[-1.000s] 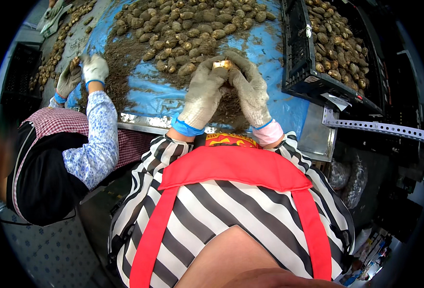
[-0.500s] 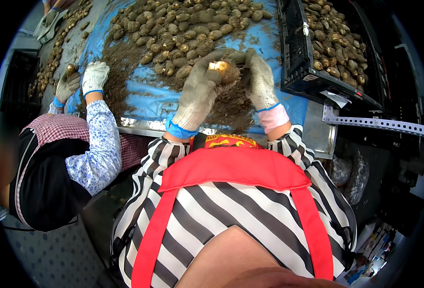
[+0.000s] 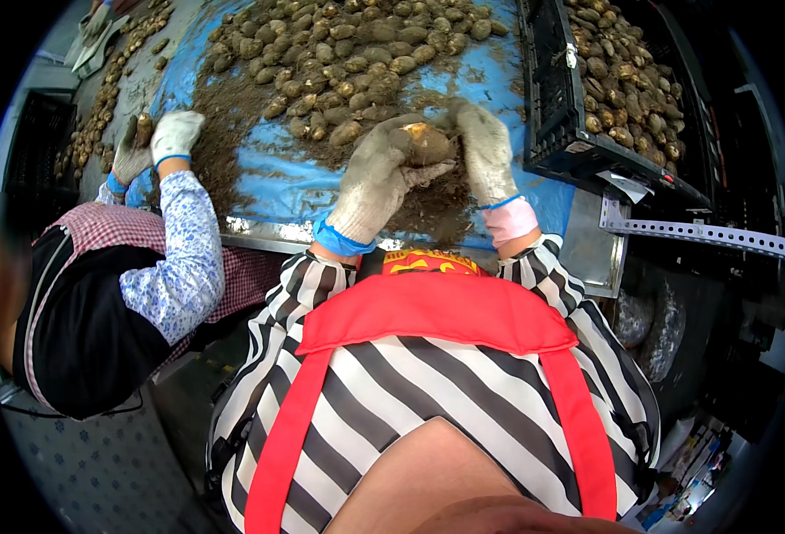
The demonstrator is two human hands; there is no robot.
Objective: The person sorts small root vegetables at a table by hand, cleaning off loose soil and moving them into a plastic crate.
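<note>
My left hand (image 3: 367,182), in a soiled white knit glove with a blue cuff band, is closed round a brown taro corm (image 3: 426,144). A pale orange patch shows on the corm's upper side. My right hand (image 3: 487,153), gloved too and with a pink cuff, is just right of the corm, its fingers loosely bent toward the corm's far side. Whether those fingertips touch it I cannot tell. Beyond my hands a heap of soil-covered taro corms (image 3: 357,62) lies on a blue sheet (image 3: 277,182). Loose dark soil (image 3: 437,209) lies under my hands.
At right stands a black crate (image 3: 554,89) full of corms. A perforated white metal bar (image 3: 704,230) sticks out below it. On my left a co-worker's gloved hands (image 3: 174,135) hold a corm; more corms (image 3: 99,116) line the grey surface beyond. The metal table edge (image 3: 263,233) runs before me.
The corm has turned and moved slightly right in my left hand. My right hand's fingers have shifted off its right end. The co-worker's corm is now raised more upright.
</note>
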